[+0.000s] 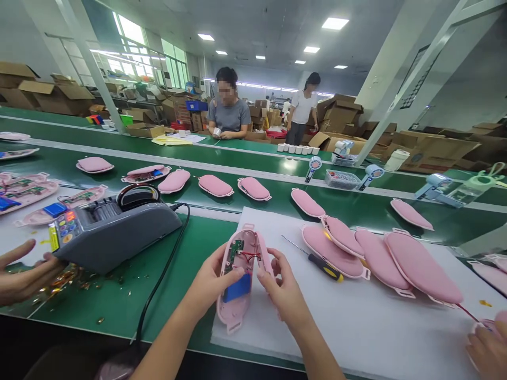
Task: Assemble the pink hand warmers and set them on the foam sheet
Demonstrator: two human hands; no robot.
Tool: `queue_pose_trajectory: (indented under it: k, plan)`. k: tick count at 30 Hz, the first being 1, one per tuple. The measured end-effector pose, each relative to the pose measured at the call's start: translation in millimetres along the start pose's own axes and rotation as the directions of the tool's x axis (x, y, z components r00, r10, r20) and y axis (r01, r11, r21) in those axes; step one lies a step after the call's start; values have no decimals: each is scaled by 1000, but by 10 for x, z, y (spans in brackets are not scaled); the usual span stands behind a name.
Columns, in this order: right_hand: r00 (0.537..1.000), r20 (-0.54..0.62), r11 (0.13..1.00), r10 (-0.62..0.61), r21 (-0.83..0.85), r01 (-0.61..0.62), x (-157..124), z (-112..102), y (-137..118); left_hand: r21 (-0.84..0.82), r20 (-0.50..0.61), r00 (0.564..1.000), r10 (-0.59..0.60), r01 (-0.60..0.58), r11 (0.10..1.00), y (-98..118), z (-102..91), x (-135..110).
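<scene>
An oval pink plastic casing (233,313) stands opened between my hands, over the left edge of the white sheet. Inside it are a green circuit board (236,249), thin red and black wires (250,257) and a flat blue battery (238,288). My left hand (209,285) grips the casing's left side, thumb over the rim near the battery. With thumb and fingers, my right hand (283,287) holds the casing's other half (263,253), turned on edge beside the first. Right of my hands lies a screwdriver (322,266) with a black and yellow handle, close to several closed pink casings (332,250).
A grey tape dispenser (130,227) with a black cable (162,282) stands at left. Other people's hands (27,274) reach in at both sides. Pink casings (216,186) line the green conveyor (273,203). Small fans (313,168) and a parts box (343,179) stand beyond; two people face this way.
</scene>
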State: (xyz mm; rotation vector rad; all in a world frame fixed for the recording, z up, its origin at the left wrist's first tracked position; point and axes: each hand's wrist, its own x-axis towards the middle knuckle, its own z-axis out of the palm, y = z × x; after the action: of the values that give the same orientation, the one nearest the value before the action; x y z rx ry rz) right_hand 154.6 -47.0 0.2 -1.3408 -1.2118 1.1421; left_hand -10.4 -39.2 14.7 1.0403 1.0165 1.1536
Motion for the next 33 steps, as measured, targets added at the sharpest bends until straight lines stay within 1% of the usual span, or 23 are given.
queue_pose_trajectory:
  k: [2, 4, 6, 7, 8, 10, 12, 13, 14, 15, 16, 17, 18, 20, 22, 24, 26, 27, 29, 31, 32, 33]
  plan:
    - [999, 39, 999, 32, 39, -33, -29, 13, 56, 161, -109, 993, 34, -16, 987, 20, 0, 3]
    - [995, 89, 995, 43, 84, -50, -63, 5, 73, 339, -205, 973, 104, -29, 940, 8, 22, 17]
    - [990, 133, 992, 50, 109, -65, -91, -3, 55, 474, -261, 948, 182, -38, 880, -15, 55, 34]
    - [988, 146, 990, 53, 121, -71, -100, -3, 41, 507, -273, 939, 212, -47, 861, -23, 69, 40]
    - [986, 155, 988, 53, 137, -75, -104, -2, 27, 516, -270, 935, 230, -61, 854, -25, 77, 43]
    - [987, 153, 981, 41, 184, -69, -102, 5, 10, 465, -208, 951, 227, -108, 879, -11, 66, 41]
    - [991, 136, 971, 19, 234, -50, -90, 10, 9, 334, -72, 982, 172, -139, 932, 20, 17, 31]
    - [991, 134, 967, 10, 253, -44, -84, 11, 11, 257, 6, 991, 136, -133, 957, 36, -15, 27]
    - [990, 142, 963, 4, 268, -42, -78, 12, 12, 192, 68, 992, 104, -116, 975, 47, -47, 24]
    - [988, 157, 959, -3, 281, -42, -75, 13, 12, 155, 99, 991, 87, -102, 983, 53, -74, 24]
    - [985, 174, 955, -8, 292, -44, -76, 14, 8, 157, 88, 993, 84, -97, 983, 52, -93, 25]
    - [982, 189, 953, -9, 299, -49, -82, 17, 1, 197, 40, 995, 94, -100, 975, 43, -100, 28]
    - [980, 197, 953, -4, 299, -56, -93, 21, -11, 264, -29, 993, 117, -105, 959, 29, -96, 32]
    - [983, 185, 959, 5, 278, -57, -132, 30, -44, 410, -158, 972, 174, -96, 907, -11, -60, 38]
    - [988, 154, 971, -2, 235, -34, -182, 34, -80, 499, -223, 953, 207, -70, 864, -49, -4, 35]
    - [991, 133, 981, -10, 195, -16, -228, 30, -104, 537, -257, 942, 217, -47, 842, -64, 44, 23]
    - [992, 128, 982, -15, 186, -9, -258, 20, -107, 534, -258, 942, 217, -48, 844, -49, 66, 5]
    - [992, 127, 981, -18, 195, -7, -264, 15, -99, 513, -233, 949, 211, -65, 856, -33, 66, -4]
    - [991, 128, 974, -28, 225, -2, -265, 8, -65, 427, -130, 974, 185, -113, 897, 5, 46, -17]
    - [992, 125, 965, -28, 261, -6, -259, 11, -23, 352, -42, 985, 167, -142, 925, 32, 12, -20]
    - [991, 128, 960, -24, 280, -13, -258, 16, -5, 348, -31, 985, 168, -147, 926, 37, -4, -17]
    - [991, 133, 954, -20, 299, -21, -260, 22, 9, 370, -43, 984, 175, -147, 917, 36, -15, -13]
